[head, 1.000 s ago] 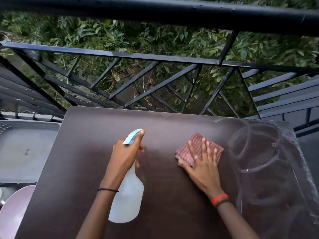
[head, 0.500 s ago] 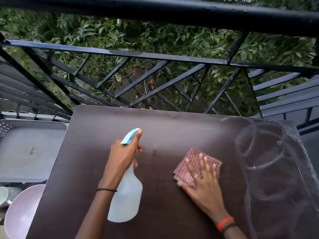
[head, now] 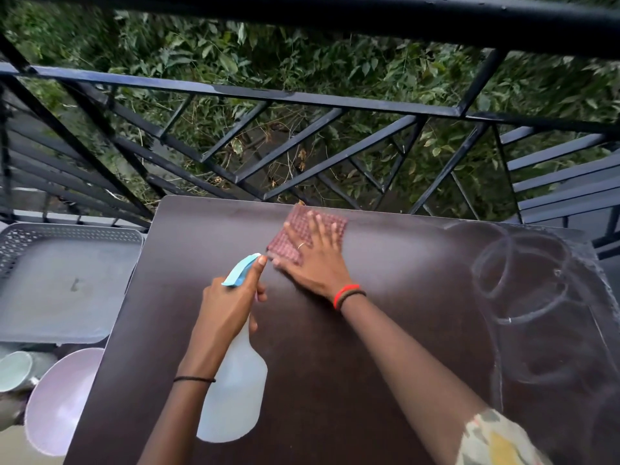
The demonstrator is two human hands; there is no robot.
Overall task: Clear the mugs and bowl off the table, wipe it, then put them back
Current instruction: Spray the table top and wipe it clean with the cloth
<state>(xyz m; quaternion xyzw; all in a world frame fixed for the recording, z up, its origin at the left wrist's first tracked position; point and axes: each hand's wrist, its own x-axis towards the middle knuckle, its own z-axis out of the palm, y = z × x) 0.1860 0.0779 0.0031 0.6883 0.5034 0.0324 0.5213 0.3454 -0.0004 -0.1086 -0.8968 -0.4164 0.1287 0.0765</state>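
The dark brown table [head: 385,347] fills the middle of the view. My right hand [head: 313,260] lies flat, fingers spread, on a red checked cloth [head: 295,229] near the table's far edge. My left hand [head: 231,307] grips a translucent spray bottle [head: 235,397] with a blue nozzle, held above the table's left half. A pale pink bowl [head: 60,401] sits off the table at lower left, with a light green mug [head: 15,370] beside it. Whitish dusty swirl marks [head: 523,280] cover the table's right side.
A grey perforated plastic tray [head: 60,280] lies left of the table. A black metal railing [head: 302,95] runs right behind the table's far edge, with green foliage beyond. Grey slats stand at the right.
My right hand has slid the cloth away from me and to the left, up to the table's far edge. My left hand still holds the bottle in about the same place.
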